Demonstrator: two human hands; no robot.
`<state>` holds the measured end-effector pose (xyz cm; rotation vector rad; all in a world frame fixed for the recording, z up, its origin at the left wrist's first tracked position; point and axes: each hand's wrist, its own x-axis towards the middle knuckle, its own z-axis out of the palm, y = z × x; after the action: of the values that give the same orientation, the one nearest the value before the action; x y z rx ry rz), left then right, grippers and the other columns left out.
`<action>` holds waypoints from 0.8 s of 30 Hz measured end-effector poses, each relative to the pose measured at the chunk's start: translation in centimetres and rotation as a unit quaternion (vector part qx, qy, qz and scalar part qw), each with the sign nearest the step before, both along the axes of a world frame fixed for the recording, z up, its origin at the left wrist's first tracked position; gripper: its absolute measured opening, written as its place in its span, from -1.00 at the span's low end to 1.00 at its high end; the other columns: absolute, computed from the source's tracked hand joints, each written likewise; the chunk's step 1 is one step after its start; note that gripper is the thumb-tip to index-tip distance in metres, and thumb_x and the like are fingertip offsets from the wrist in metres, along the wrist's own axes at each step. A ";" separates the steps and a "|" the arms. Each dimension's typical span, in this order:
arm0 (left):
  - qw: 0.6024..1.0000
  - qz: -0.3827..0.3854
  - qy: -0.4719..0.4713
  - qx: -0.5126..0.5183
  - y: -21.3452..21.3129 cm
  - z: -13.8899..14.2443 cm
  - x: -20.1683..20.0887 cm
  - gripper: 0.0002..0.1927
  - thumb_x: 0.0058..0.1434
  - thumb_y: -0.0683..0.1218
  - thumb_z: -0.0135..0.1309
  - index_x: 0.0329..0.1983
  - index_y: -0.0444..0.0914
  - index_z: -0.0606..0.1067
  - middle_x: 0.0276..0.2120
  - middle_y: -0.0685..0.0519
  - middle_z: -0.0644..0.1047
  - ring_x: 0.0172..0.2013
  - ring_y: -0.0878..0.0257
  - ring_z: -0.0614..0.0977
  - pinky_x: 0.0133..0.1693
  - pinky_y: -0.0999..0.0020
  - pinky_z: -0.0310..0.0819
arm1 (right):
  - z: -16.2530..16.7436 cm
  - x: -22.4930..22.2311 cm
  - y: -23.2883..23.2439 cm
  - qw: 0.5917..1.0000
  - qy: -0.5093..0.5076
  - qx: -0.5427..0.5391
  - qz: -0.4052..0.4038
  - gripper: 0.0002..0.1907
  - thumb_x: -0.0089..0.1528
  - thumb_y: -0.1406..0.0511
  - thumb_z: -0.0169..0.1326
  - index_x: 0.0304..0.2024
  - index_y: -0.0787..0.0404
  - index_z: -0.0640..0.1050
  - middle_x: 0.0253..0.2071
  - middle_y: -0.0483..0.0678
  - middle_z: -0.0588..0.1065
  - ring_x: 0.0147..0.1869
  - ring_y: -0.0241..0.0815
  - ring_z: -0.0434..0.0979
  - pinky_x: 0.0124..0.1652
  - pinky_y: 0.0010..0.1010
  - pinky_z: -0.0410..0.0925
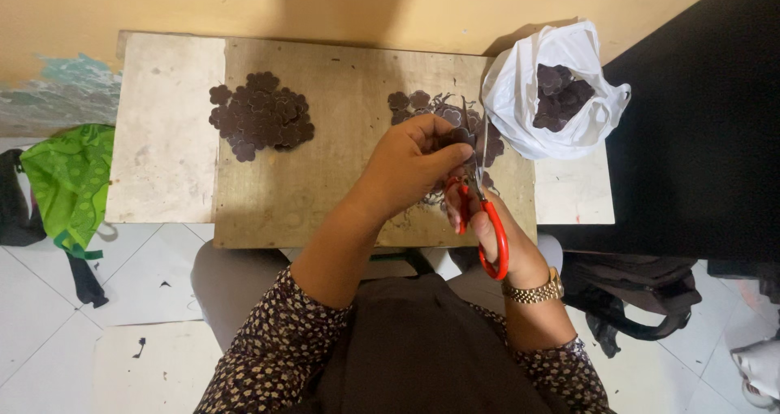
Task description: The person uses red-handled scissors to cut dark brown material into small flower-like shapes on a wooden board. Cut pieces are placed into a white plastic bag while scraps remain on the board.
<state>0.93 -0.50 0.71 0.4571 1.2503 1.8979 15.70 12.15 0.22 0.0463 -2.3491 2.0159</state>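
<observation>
A low wooden counter point(325, 203) was seen across the middle of the frame, set against a yellow wall. A white plastic bag point(520, 105) holding dark flower-shaped pieces was placed at the upper right, and a heap of finished dark cut-outs point(262, 115) was laid at the upper left of the counter. A green cloth point(69, 178) was left on the floor at the left edge. At the centre, the left hand point(406, 166) was clenched on a dark piece point(457, 135), held just above scattered offcuts point(491, 147). The red-handled scissors point(479, 211) were gripped by the right hand point(496, 231), blades pointing up into the piece. For a clean edge, it was judged that the piece should be turned into the blades with short snips.
</observation>
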 end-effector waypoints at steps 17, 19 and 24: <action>0.996 -0.036 -0.066 0.054 -0.4 0.9 0.0 -0.85 0.27 -0.20 0.15 -0.22 -0.39 0.45 -0.50 -0.01 0.54 -0.64 0.26 0.55 -0.61 0.35 0.47 | -1.1 -0.6 -0.1 1.000 0.022 -0.008 0.015 -0.01 0.23 -0.46 -0.28 0.04 0.32 0.35 -0.20 -0.06 0.35 -0.10 -0.22 0.36 0.02 -0.38 0.29; 0.996 -0.040 -0.074 0.043 -0.4 1.0 0.2 -0.85 0.24 -0.20 0.15 -0.25 -0.39 0.44 -0.54 -0.02 0.53 -0.69 0.24 0.54 -0.67 0.31 0.45 | -1.0 -0.6 -0.1 1.000 0.024 -0.001 0.012 -0.03 0.23 -0.46 -0.30 0.00 0.30 0.34 -0.22 -0.07 0.34 -0.11 -0.23 0.36 0.00 -0.39 0.28; 0.996 -0.034 -0.082 0.028 0.0 0.6 0.6 -0.86 0.22 -0.22 0.16 -0.25 -0.40 0.46 -0.56 -0.01 0.52 -0.70 0.23 0.54 -0.68 0.26 0.46 | -0.7 -0.3 -0.2 1.000 0.021 0.006 -0.008 -0.08 0.25 -0.45 -0.33 -0.10 0.26 0.35 -0.23 -0.09 0.31 -0.13 -0.23 0.33 -0.03 -0.41 0.26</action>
<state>1.50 -0.47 1.33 0.3596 1.0640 1.8768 15.37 11.99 -0.51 0.0706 -2.3282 1.9746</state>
